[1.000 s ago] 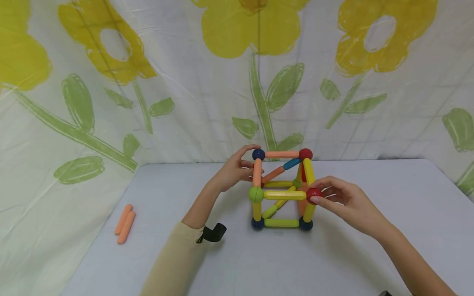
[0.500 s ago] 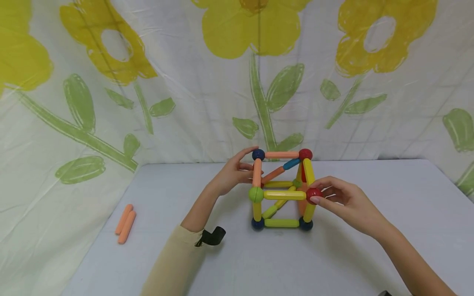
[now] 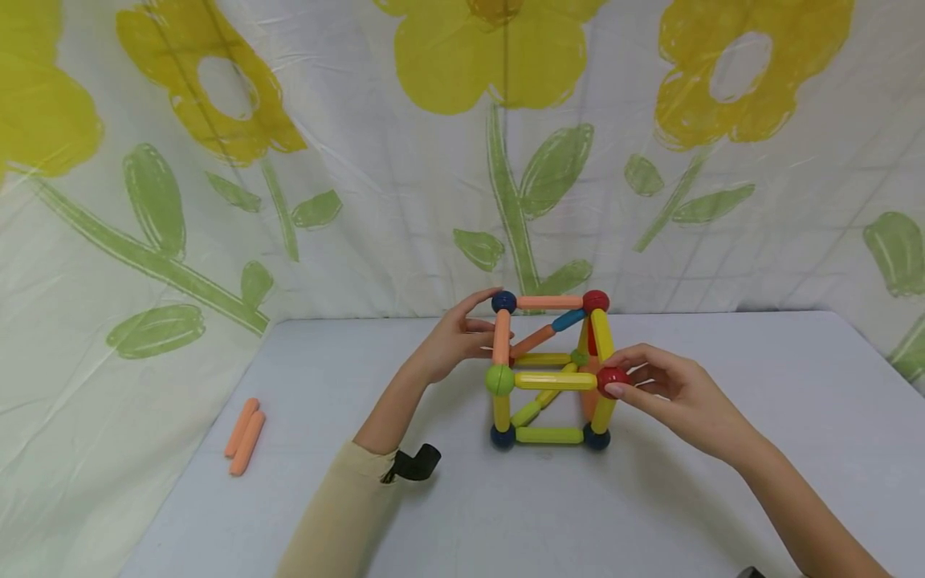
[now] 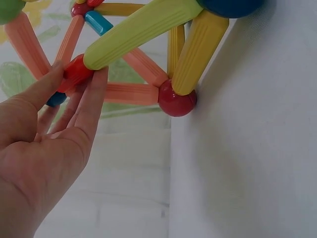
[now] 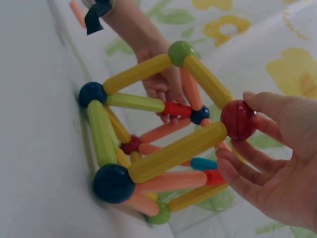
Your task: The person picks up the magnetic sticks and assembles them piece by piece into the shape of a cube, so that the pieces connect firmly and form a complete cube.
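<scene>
A cube-shaped frame of magnetic rods and balls stands on the table, its front yellow rod (image 3: 555,381) running between a green ball (image 3: 500,380) and a red ball (image 3: 613,382). My right hand (image 3: 679,393) pinches that red ball between thumb and fingers at the near upper right corner. On the left side, my left hand (image 3: 451,345) reaches to the frame, index finger by the far upper blue ball (image 3: 504,302). The left wrist view has its thumb and fingers pinching a short red rod (image 4: 77,73), end to end with a light green rod (image 4: 143,34). Diagonal rods brace several faces.
Two loose orange rods (image 3: 244,436) lie side by side on the white table (image 3: 462,514) at the left. A cloth printed with yellow flowers (image 3: 390,225) hangs right behind the table's back edge. A black strap (image 3: 417,462) sticks out from the left sleeve.
My left hand has shifted very slightly, its index finger a little lower beside the far blue ball. The right hand keeps its hold on the red ball, and the frame stays in place.
</scene>
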### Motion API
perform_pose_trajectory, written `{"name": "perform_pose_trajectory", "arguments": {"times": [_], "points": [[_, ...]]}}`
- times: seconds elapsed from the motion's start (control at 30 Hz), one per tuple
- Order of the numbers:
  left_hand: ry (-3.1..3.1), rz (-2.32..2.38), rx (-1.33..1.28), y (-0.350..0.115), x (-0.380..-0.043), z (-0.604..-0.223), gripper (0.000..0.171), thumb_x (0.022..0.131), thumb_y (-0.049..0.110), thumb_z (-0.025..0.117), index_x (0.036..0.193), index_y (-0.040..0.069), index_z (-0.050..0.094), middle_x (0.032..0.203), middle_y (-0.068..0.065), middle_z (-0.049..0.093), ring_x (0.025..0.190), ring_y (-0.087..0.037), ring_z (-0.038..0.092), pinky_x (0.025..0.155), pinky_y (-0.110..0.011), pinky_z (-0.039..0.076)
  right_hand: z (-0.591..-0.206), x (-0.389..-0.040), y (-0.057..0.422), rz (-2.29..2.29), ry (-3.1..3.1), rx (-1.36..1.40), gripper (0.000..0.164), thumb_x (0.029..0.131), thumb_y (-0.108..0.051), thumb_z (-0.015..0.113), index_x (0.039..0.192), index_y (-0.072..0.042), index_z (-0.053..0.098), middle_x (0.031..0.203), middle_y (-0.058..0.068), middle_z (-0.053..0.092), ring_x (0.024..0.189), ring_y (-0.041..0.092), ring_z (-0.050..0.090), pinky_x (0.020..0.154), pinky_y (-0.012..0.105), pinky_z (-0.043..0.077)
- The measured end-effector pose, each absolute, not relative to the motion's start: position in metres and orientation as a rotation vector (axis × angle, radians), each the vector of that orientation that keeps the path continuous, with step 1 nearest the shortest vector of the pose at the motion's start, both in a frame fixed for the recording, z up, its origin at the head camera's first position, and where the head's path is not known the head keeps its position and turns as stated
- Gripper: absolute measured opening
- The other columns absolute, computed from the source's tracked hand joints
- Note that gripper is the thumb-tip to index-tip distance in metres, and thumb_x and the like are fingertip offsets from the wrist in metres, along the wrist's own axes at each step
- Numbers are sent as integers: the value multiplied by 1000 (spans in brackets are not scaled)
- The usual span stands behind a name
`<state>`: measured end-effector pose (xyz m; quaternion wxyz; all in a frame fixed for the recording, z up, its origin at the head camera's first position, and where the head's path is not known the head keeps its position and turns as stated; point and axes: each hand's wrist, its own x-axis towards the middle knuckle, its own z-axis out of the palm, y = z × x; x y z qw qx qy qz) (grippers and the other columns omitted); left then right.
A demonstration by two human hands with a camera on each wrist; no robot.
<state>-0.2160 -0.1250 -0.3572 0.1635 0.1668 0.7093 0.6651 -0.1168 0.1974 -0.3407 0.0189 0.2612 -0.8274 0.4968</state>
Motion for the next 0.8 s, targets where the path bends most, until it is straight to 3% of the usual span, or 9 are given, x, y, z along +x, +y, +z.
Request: {"name": "perform_pose_trajectory", "arguments": {"times": [0.17, 0.47, 0.8], "points": [[2011, 1920, 443, -125, -216, -359, 68, 106, -2, 57, 167, 19, 33, 129, -33, 67, 122, -40, 70, 98, -49, 60, -342, -118, 198, 1544, -2565, 817, 22, 100, -6, 71, 121, -10, 70, 112, -3, 74, 96, 13, 70, 85, 20, 60], [2024, 1961, 389, -121, -213, -358, 66, 105, -1, 59, 165, 18, 37, 125, -30, 70, 103, -26, 76, 96, -51, 60, -342, -117, 198, 1541, -2570, 807, 21, 101, -7, 71, 122, -10, 70, 112, -2, 74, 97, 13, 70, 85, 20, 60], [2012, 1961, 400, -124, -213, -362, 62, 107, 1, 56, 164, 18, 38, 126, -28, 70, 106, -25, 74, 99, -50, 59, -342, -117, 198, 1558, -2557, 824, 22, 101, -6, 71, 122, -9, 70, 113, -3, 75, 97, 13, 70, 85, 20, 59]]}}
